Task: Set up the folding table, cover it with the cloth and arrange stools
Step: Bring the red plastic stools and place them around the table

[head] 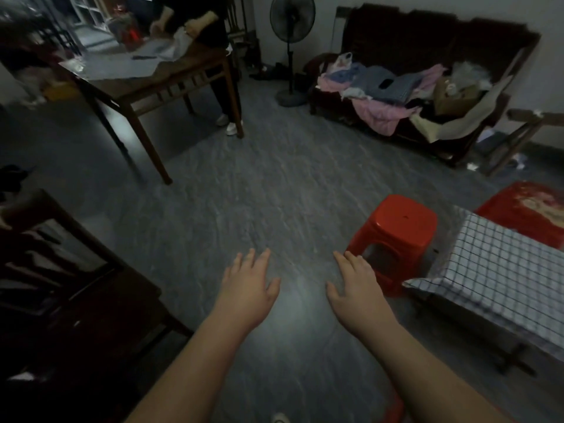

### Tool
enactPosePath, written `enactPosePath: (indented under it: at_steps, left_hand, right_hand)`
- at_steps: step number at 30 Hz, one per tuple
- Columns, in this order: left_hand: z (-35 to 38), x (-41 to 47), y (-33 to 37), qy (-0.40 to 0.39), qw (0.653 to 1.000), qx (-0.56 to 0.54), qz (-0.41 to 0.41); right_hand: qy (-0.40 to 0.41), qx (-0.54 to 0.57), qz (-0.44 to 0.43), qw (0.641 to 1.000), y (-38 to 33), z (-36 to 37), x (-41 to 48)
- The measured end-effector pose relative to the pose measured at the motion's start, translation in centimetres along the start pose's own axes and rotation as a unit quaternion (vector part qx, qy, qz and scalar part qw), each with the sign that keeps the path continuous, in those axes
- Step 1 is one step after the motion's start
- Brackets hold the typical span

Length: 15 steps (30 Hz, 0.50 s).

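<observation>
Near left: a dark wooden chair (pixel 61 270), slatted, partly out of view. Far left: a brown wooden table (pixel 171 83) with pale papers spread on top; a person (pixel 195 22) in dark clothes stands behind it, hands on the papers. Near centre: my left hand (pixel 248 285), palm down over the grey floor (pixel 244 193), fingers straight and spread, holding nothing. Far centre: a black pedestal fan (pixel 292 22) against the wall. Just right of centre: my right hand (pixel 354 285), likewise flat and spread with nothing in it, its fingertips just beside the near left leg of a red plastic stool (pixel 399 221); whether they touch it I cannot tell. That stool is square-topped with rounded corners, glossy, upright on the floor, just left of the folding table (pixel 518 361). Far right: a dark bench (pixel 427 56) heaped with pink, blue and white clothes. Near right: the folding table, standing on dark legs and covered by the cloth (pixel 503 270), white with a thin dark grid, its edge hanging over the near left corner. Beyond the table's far edge: a second red stool (pixel 531 209), its top worn pale in patches.
</observation>
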<state>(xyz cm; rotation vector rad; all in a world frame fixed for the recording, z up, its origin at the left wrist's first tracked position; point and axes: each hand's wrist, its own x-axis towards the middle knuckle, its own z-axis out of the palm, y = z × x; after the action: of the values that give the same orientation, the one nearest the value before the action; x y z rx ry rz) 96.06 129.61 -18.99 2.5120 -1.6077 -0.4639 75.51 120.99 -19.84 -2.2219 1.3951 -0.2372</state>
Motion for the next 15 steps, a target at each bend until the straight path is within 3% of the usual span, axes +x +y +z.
enactPosePath:
  at_steps: [7, 15]
  left_hand:
    - [-1.2, 7.6, -1.0, -0.01, 1.0, -0.009, -0.011]
    - [-2.1, 26.4, 3.0, 0.001, 1.0, 0.026, 0.015]
  right_hand:
    - [0.008, 0.001, -0.006, 1.0, -0.2, -0.9, 9.1]
    - [0.016, 0.016, 0.001, 1.0, 5.4, -3.6, 26.2]
